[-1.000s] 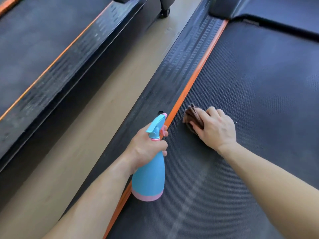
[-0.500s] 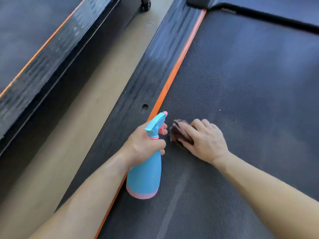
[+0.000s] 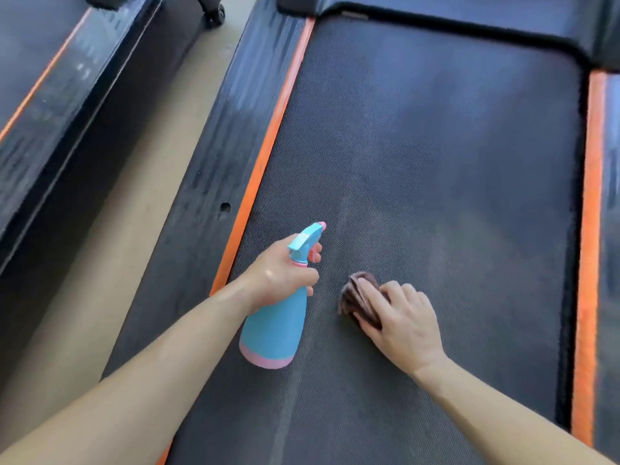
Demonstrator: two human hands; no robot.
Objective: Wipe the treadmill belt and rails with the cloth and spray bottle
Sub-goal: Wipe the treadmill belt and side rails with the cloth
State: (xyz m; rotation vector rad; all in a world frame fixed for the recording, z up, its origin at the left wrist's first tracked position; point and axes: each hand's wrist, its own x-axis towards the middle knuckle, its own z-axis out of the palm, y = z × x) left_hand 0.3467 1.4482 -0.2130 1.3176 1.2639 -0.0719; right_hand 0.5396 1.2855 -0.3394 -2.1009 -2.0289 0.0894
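Though crumpled, cloth (image 3: pixel 356 297) under right hand (image 3: pixel 404 327)

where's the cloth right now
In the head view, the brown cloth lies bunched on the belt under the right hand, just right of the spray bottle.

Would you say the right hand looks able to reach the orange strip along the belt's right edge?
Probably yes: the right hand holds the crumpled brown cloth on the dark textured belt, and only bare belt lies between it and that orange strip.
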